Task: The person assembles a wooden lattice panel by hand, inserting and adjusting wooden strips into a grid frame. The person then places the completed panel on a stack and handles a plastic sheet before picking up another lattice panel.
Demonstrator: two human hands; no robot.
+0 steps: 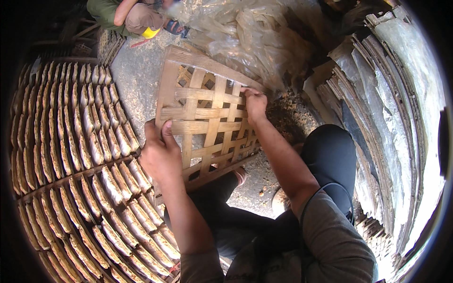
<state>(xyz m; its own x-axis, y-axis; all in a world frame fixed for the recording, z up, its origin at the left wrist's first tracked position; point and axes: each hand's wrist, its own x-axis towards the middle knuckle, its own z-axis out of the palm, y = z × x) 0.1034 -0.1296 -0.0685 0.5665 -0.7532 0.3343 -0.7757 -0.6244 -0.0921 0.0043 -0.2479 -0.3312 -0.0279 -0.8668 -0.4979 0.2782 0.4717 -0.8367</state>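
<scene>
Pale wood strips, crisscrossed with open square gaps inside a broad flat border, make up the lattice panel [164,94]. It stands tilted before the person's knees, beside rows of brown-edged pieces [112,185] on the left. The left hand [160,153] clasps its left border, thumb on the near face; the right hand [255,106] grasps its right side. Marks on the grey shirt [330,226] are too dim to read.

Grey floor [134,70] — crumpled plastic [264,40], seemingly crumbs [293,111].
</scene>
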